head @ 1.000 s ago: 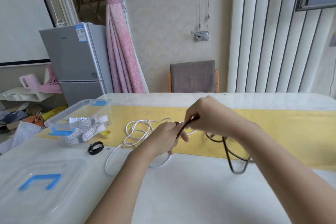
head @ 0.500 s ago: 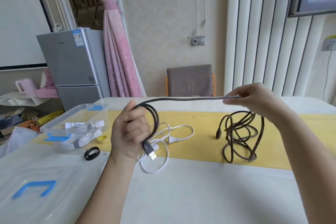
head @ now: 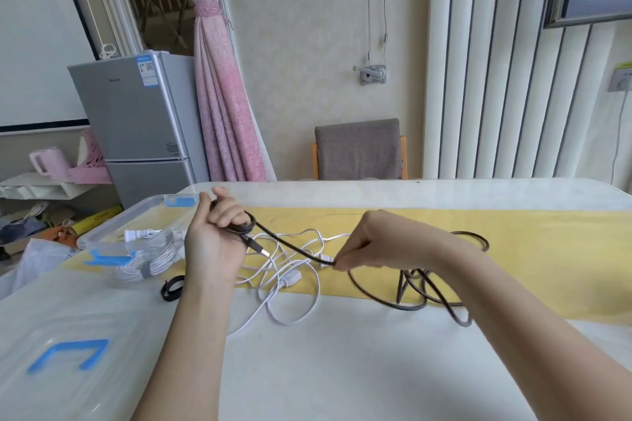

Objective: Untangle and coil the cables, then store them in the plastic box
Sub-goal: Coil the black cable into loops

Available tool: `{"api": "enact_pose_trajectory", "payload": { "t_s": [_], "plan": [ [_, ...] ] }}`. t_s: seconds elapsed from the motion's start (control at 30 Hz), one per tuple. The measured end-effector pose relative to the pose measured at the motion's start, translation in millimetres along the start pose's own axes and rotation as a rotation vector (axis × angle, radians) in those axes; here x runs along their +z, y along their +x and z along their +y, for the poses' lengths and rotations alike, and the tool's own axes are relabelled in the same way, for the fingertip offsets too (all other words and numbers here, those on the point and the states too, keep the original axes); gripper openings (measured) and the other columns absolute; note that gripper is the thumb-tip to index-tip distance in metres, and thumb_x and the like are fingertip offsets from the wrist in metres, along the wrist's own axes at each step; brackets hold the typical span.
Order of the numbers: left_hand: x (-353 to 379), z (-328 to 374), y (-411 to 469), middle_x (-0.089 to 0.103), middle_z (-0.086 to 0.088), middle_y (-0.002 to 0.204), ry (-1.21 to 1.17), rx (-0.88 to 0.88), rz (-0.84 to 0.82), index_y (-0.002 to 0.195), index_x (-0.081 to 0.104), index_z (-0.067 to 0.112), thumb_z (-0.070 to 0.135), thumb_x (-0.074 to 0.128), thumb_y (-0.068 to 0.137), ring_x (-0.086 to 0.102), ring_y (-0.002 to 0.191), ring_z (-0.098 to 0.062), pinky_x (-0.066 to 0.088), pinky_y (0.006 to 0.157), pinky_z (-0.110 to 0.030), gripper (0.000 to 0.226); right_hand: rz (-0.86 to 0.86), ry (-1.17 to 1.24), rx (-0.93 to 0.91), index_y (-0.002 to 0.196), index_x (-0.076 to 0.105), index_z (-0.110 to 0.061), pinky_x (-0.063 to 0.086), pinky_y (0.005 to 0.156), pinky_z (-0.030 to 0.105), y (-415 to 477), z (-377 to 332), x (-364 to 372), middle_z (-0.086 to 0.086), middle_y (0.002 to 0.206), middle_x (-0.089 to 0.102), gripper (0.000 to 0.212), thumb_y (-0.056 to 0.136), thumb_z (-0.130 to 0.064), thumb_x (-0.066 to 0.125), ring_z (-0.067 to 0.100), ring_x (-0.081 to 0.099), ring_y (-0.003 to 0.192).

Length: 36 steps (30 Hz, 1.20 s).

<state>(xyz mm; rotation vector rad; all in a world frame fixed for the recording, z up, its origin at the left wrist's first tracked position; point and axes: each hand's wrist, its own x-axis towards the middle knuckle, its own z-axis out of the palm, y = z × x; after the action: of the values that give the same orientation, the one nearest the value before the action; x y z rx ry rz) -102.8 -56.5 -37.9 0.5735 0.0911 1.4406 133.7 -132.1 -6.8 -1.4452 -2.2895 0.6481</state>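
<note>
The left hand [head: 212,243] was raised above the worktop [head: 342,369], its grip curled round a small first loop of the dark cable [head: 284,242], with the USB plug [head: 257,247] poking out at four o'clock of the fist. The right hand [head: 386,243] pinched the same cable between thumb and fingertips. From that pinch the slack ran on to a loose heap at four o'clock, lying on the worktop. How many turns the left hand held could not quite be made out; it looked like one.

To coil well, the right hand would best slide out along the cable and bring each length back as an even loop matching the first, adding a slight twist so the turns lie flat. The heap should be fed slowly, since it seemed kinked and might drag up in a knot. The loose white cable [head: 290,280] lay under the span and ought to be kept clear. The plastic box [head: 119,219] stood open at nine o'clock of the left hand, a bundled white cable [head: 150,263] already inside.
</note>
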Motion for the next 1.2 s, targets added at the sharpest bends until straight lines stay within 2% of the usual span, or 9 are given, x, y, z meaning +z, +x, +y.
{"api": "enact_pose_trajectory", "payload": {
  "t_s": [0.1,0.27,0.47,0.6,0.73,0.87,0.93,1.0,1.2],
  "plan": [
    [7.6,-13.9,1.1,0.032,0.013,0.044,0.592,0.226,0.211,0.084,0.055,0.013,0.034,0.033,0.103,0.032,0.037,-0.003,0.033,0.042,-0.014,0.036,-0.067,-0.086,-0.035,0.06,0.061,-0.03,0.029,0.048,0.023,4.9,-14.4,18.8,-0.006,0.047,0.04,0.026,0.085,-0.029,0.067,0.009,0.031,0.046],
    [-0.4,-28.4,-3.3,0.045,0.009,0.054,1.438,0.465,0.15,0.084,0.059,0.019,0.022,0.036,0.104,0.044,0.049,-0.005,0.037,0.054,-0.016,0.03,-0.063,-0.16,-0.094,0.084,0.072,-0.022,0.029,0.05,0.024,5.6,-20.3,29.8,-0.005,0.056,0.045,0.011,0.087,-0.027,0.063,0.009,0.034,0.051],
    [-0.4,-47.9,-9.7,0.056,0.006,0.063,1.998,0.187,-0.067,0.084,0.066,0.021,0.025,0.046,0.098,0.057,0.071,-0.024,0.045,0.069,-0.034,0.025,0.201,-0.235,-0.118,0.091,0.077,-0.025,0.036,0.052,0.009,-5.4,-16.2,-11.2,-0.02,0.054,0.056,0.018,0.084,-0.014,0.064,-0.004,0.051,0.054],
    [12.1,-60.4,-18.7,0.049,0.001,0.045,1.675,-0.152,-0.244,0.069,0.064,0.018,0.031,0.042,0.102,0.047,0.048,-0.02,0.039,0.052,-0.029,0.042,0.52,-0.301,-0.099,0.086,0.076,-0.024,0.047,0.064,0.024,-12.4,-4.0,-35.9,-0.007,0.074,0.068,0.025,0.075,-0.005,0.061,0.008,0.057,0.065],
    [30.4,-58.1,-28.0,0.029,0.003,0.039,1.376,-0.644,-0.42,0.067,0.07,0.008,0.057,0.028,0.094,0.02,0.038,-0.012,0.023,0.043,-0.024,0.07,0.788,-0.252,0.0,0.082,0.074,-0.019,0.038,0.059,0.007,-23.1,15.9,-59.4,-0.009,0.07,0.064,0.02,0.074,-0.003,0.066,0.007,0.055,0.065],
    [27.4,-38.9,-27.0,0.025,0.011,0.036,0.811,-0.913,-0.728,0.065,0.068,0.012,0.063,0.029,0.092,0.019,0.03,-0.003,0.018,0.032,-0.016,0.07,0.9,-0.189,0.118,0.082,0.073,-0.023,0.047,0.063,0.014,-34.0,50.3,-76.7,-0.009,0.072,0.065,0.013,0.078,-0.011,0.072,0.006,0.06,0.069],
    [23.8,-31.0,-25.6,0.023,0.01,0.038,0.388,-0.893,-0.926,0.07,0.068,0.01,0.044,0.033,0.101,0.017,0.031,-0.004,0.015,0.032,-0.019,0.058,0.882,-0.161,0.162,0.08,0.073,-0.022,0.049,0.063,0.026,-32.1,68.3,-73.6,-0.007,0.074,0.067,0.004,0.078,-0.02,0.076,0.011,0.061,0.07],
    [26.8,-28.5,-23.8,0.022,0.006,0.039,0.032,-0.798,-0.914,0.063,0.057,0.008,0.031,0.031,0.104,0.018,0.032,-0.005,0.018,0.036,-0.019,0.053,0.818,-0.169,0.221,0.079,0.073,-0.021,0.041,0.056,0.023,-24.1,85.0,-63.3,-0.005,0.076,0.068,0.004,0.081,-0.024,0.074,0.008,0.057,0.067],
    [0.1,-27.0,-2.8,0.031,0.003,0.047,-0.435,-0.49,-0.453,0.075,0.058,-0.001,0.029,0.032,0.101,0.025,0.039,-0.008,0.03,0.051,-0.027,0.047,0.498,-0.517,0.368,0.084,0.069,-0.016,0.043,0.058,0.029,-0.5,92.7,-35.9,0.006,0.081,0.067,0.014,0.09,-0.019,0.057,0.025,0.058,0.074]
  ]
}}
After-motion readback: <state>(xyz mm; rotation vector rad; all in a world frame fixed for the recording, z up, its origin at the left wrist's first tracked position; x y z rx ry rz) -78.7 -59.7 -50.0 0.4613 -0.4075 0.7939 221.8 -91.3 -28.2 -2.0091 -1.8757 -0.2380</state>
